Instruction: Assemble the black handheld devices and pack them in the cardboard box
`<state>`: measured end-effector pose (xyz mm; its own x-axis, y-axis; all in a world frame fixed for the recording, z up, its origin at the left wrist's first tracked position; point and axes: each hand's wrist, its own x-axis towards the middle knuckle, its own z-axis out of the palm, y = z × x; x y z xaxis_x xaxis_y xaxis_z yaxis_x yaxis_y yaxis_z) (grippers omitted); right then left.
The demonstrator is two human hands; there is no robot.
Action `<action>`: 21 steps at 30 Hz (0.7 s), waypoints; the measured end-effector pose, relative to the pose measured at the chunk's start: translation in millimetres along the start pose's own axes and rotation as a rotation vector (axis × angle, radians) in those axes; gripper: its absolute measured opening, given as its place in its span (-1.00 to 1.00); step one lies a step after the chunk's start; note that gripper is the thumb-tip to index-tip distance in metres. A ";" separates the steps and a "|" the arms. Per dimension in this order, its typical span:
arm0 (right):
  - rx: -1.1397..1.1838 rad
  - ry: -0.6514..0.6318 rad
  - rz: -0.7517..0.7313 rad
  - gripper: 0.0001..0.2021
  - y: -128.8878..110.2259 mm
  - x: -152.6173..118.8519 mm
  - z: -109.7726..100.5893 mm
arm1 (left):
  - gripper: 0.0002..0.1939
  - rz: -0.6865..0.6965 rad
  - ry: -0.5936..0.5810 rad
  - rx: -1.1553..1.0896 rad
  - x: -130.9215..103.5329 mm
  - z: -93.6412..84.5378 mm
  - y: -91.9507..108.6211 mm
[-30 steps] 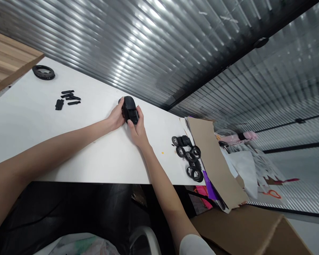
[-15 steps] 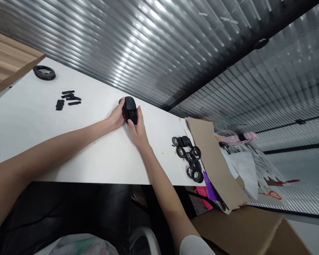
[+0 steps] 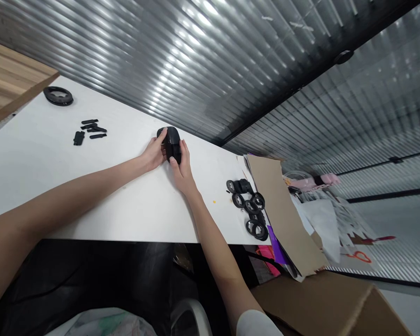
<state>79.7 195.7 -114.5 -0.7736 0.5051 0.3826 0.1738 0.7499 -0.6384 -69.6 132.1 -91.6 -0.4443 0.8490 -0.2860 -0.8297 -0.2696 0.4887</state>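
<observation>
A rounded black plastic part (image 3: 172, 141) stands on the white table (image 3: 38, 158), near its far edge. Both hands grip it. My left hand (image 3: 155, 153) clasps its left side, fingers curled over the top. On its right side lies my right hand (image 3: 182, 170), fingers pressed up along the part. The lower half of the part is hidden between the palms.
Small flat black pieces (image 3: 89, 130) and a black ring (image 3: 58, 95) lie at the far left. A cluster of black rings (image 3: 250, 207) sits at the right end, beside cardboard sheets (image 3: 283, 214) and papers. A cardboard box (image 3: 322, 303) is at lower right. A ribbed metal wall runs behind.
The black part has turned slightly narrower between my hands, and my right fingers have slid higher along its side. The arms have hardly moved.
</observation>
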 end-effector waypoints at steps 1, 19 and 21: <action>0.003 0.002 0.000 -0.11 -0.1 0.0 -0.1 | -0.58 0.000 -0.005 -0.005 1.1 -1.1 -0.6; -0.011 0.002 0.005 0.07 -5.0 -0.5 -5.2 | -0.55 0.015 0.035 0.002 2.9 -0.3 -5.0; -0.006 0.004 -0.001 0.07 -5.9 -0.6 -5.1 | -0.55 0.013 0.040 0.005 2.1 0.1 -4.7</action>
<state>82.2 193.2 -107.6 -0.7714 0.5063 0.3855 0.1770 0.7527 -0.6342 -66.6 135.2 -94.5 -0.4684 0.8266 -0.3119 -0.8219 -0.2782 0.4971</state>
